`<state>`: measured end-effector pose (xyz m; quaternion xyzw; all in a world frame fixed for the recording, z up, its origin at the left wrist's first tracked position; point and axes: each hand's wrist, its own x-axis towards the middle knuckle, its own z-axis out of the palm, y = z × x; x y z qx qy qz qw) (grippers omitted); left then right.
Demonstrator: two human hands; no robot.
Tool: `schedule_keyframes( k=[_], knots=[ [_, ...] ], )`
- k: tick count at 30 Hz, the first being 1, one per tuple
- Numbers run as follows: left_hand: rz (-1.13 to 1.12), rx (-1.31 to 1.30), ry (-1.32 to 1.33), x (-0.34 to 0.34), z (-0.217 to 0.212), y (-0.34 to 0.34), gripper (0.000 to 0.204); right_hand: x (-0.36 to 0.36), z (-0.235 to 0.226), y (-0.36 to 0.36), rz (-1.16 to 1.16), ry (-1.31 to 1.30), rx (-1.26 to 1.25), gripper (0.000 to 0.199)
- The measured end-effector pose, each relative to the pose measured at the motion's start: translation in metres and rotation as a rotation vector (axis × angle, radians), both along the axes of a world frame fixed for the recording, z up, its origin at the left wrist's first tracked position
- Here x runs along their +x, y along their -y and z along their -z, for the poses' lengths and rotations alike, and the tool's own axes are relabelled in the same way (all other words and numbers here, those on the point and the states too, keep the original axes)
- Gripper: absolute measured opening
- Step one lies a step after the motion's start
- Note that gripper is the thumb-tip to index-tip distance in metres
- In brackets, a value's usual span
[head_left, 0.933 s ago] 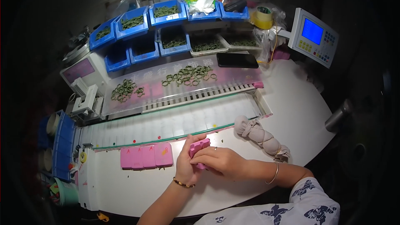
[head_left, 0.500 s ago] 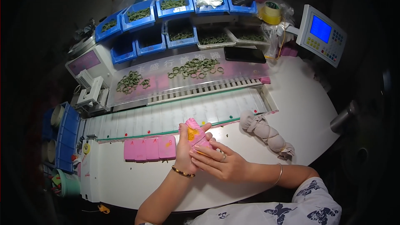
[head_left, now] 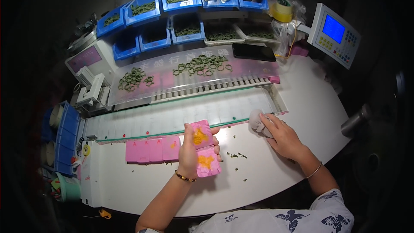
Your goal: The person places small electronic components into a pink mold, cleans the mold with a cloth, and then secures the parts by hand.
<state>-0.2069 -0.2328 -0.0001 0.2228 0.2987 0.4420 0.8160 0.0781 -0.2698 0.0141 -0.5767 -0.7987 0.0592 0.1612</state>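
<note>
My left hand (head_left: pixel 188 151) holds up a pink two-part mould (head_left: pixel 202 149), opened so its yellow-stained hollows face me. My right hand (head_left: pixel 282 136) rests to the right on a pale bundled cloth (head_left: pixel 257 121) lying on the white table (head_left: pixel 302 99). Small dark green bits (head_left: pixel 236 155) are scattered on the table between both hands. A row of pink blocks (head_left: pixel 151 150) lies just left of the mould.
A clear tray carries green rings (head_left: pixel 200 64) and more green rings (head_left: pixel 133 79) behind a slotted white belt (head_left: pixel 185 114). Blue bins (head_left: pixel 148 8) of green parts stand at the back. A control panel with a blue screen (head_left: pixel 338 34) is at the right, a tape roll (head_left: pixel 282 11) beside it.
The mould was held closed in both hands; now it is open in my left hand alone. My right hand has moved right onto the cloth. Green bits now lie on the table.
</note>
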Motion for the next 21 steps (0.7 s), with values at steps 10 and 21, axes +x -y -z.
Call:
schedule_keyframes(
  k=[10, 21],
  knots=[
    [-0.036, 0.098, -0.079, 0.0, 0.005, 0.012, 0.075, -0.07, -0.072, 0.007, -0.114, -0.142, 0.639, 0.067],
    [-0.243, 0.254, -0.196, 0.0, 0.006, 0.017, 0.07, -0.082, -0.055, 0.01, -0.441, 0.121, 0.297, 0.07]
  ],
)
